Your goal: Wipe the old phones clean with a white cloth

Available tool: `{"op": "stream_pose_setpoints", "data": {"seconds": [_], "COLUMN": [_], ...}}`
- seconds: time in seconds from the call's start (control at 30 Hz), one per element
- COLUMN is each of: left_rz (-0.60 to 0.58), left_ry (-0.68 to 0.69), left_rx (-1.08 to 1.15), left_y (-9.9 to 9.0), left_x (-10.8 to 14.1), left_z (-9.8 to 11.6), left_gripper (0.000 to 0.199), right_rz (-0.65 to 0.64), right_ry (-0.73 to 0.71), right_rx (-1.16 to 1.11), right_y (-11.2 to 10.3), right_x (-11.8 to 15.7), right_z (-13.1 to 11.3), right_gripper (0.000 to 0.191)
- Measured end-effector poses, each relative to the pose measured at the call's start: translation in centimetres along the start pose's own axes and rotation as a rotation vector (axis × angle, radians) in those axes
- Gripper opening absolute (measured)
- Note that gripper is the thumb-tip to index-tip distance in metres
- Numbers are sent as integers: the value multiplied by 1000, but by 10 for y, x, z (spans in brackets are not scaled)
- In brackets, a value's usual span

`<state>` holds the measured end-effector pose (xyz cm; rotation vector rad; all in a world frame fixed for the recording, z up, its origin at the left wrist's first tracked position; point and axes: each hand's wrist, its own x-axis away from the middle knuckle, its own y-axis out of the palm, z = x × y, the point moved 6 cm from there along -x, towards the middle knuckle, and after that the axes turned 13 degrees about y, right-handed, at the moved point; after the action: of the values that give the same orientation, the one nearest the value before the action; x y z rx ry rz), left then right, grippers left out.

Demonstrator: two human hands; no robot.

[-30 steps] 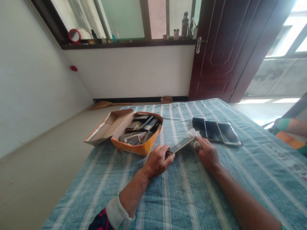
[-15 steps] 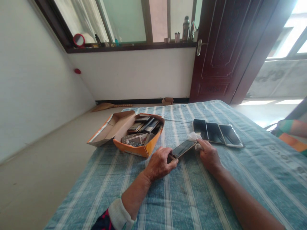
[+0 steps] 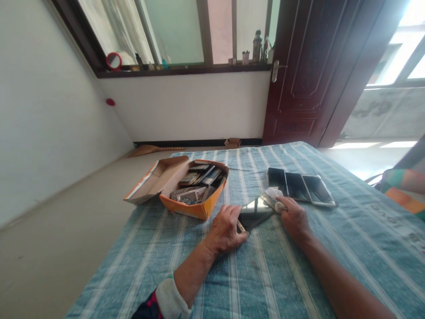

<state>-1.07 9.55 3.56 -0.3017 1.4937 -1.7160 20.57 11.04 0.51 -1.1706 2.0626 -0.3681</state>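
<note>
My left hand (image 3: 226, 228) is closed on the near left end of a smartphone (image 3: 255, 214), its thumb along the lower edge. The dark screen faces up and catches a bright reflection. At the phone's far right end, my right hand (image 3: 295, 218) pinches a crumpled white tissue (image 3: 274, 193) against the edge. Some of the fingers there are hidden. Beyond the right hand, a black phone (image 3: 276, 178), a second dark phone (image 3: 296, 186) and a white-framed phone (image 3: 318, 190) lie side by side. Left of my hands stands an open orange cardboard box (image 3: 189, 210) filled with several old phones (image 3: 201, 175).
All this rests on a bed or table covered with a blue-and-white striped cloth (image 3: 212, 274). Behind it are a white wall, a windowsill (image 3: 186, 70) with small items and a dark red door (image 3: 305, 88). A broom (image 3: 149, 149) lies on the floor.
The phone in my hands has tilted, so its screen now shows more and reflects light. The tissue and right hand have shifted slightly right and down. The view has moved a little.
</note>
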Motion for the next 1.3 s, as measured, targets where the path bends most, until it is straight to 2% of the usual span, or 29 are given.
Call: {"op": "stream_pose_setpoints", "data": {"seconds": [0.13, 0.27, 0.43, 0.57, 0.83, 1.07, 1.17, 1.3], "left_rz": [-3, 0, -14, 15, 73, -18, -29, -6], "left_ry": [-21, -34, -59, -67, -116, -220, -335, -613], "left_rx": [1, 6, -2, -1, 29, -39, 110, 675], "left_y": [2, 2, 3, 2, -5, -3, -4, -1], "left_x": [1, 1, 0, -1, -5, -15, -19, -15], "left_z": [-1, -2, -4, -4, -4, 4, 2, -4], "left_gripper": [55, 60, 63, 60, 62, 62, 63, 60], "right_rz": [-5, -79, -206, -243, -228, -222, -227, -239], "right_ry": [29, 56, -20, -82, -152, -187, -206, -213], "right_rx": [-57, -143, -240, -266, -234, -194, -170, -157], "right_y": [-1, -9, -28, -35, -32, -31, -30, -30], "right_x": [2, 11, 43, 59, 53, 53, 51, 50], "right_z": [5, 10, 8, 2, -10, -13, -15, -17], "right_gripper": [39, 37, 40, 43, 47, 46, 44, 40]}}
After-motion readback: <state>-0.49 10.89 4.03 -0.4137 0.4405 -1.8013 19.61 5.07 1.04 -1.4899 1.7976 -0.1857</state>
